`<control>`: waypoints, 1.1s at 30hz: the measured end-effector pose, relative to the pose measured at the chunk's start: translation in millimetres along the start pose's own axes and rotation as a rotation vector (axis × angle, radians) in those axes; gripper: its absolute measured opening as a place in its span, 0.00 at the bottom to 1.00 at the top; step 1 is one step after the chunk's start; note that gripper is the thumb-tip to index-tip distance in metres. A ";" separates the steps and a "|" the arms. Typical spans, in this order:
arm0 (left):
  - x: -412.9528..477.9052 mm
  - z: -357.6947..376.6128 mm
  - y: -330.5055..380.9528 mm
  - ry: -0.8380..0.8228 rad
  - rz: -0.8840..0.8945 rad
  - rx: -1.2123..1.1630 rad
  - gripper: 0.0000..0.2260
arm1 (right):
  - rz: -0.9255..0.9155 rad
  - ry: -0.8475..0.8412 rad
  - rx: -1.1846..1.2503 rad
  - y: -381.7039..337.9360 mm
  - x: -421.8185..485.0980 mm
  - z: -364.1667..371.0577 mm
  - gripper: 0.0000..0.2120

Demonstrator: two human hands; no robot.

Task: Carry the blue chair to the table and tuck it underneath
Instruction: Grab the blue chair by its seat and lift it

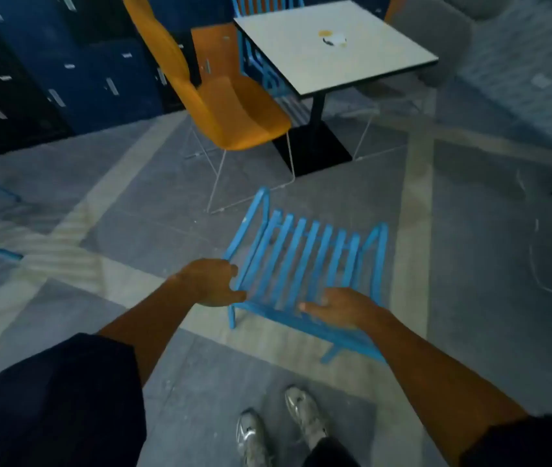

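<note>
The blue chair (305,261), made of slatted metal bars, is in front of me near the middle of the view, its slats running away from me toward the table. My left hand (212,281) grips its near left corner. My right hand (342,308) is closed over the near edge on the right side. The square white table (369,62) stands farther ahead on a black post and base plate. Whether the chair's legs touch the floor I cannot tell.
An orange chair (227,106) on thin white legs stands left of the table. A grey chair (433,38) sits at its right, another blue chair (261,5) behind it. Dark blue lockers (65,62) line the left wall. My shoes (281,429) are below.
</note>
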State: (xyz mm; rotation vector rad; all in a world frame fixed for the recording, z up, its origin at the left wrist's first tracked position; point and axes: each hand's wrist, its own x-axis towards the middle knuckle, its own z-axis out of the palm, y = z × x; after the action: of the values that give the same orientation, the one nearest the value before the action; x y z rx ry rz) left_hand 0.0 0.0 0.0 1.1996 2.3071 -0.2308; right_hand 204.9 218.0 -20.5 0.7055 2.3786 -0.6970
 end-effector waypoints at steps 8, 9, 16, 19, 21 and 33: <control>37.4 39.1 -25.8 -0.097 0.055 0.226 0.37 | 0.227 -0.090 -0.008 59.6 -9.7 53.1 0.53; 42.5 44.5 -30.2 -0.102 0.049 0.223 0.37 | 0.233 -0.061 -0.011 64.0 -10.6 55.0 0.52; 64.2 79.7 -52.7 0.011 0.038 0.164 0.30 | 0.252 0.147 -0.099 89.8 -11.0 83.7 0.35; 63.1 91.6 -58.1 0.194 0.105 0.127 0.23 | 0.219 0.196 -0.144 89.9 -7.0 92.2 0.28; 60.6 103.1 -62.1 0.382 0.173 0.113 0.24 | 0.203 0.199 -0.147 94.8 -7.2 94.9 0.25; 67.1 109.2 -68.6 0.355 0.141 0.099 0.25 | 0.148 0.229 -0.078 107.1 -1.7 96.2 0.33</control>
State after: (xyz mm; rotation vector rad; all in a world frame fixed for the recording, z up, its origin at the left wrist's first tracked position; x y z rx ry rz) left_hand -45.8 -34.2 -133.7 1.5531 2.5172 -0.0860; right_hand 305.9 236.9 -121.4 0.9608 2.5103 -0.4802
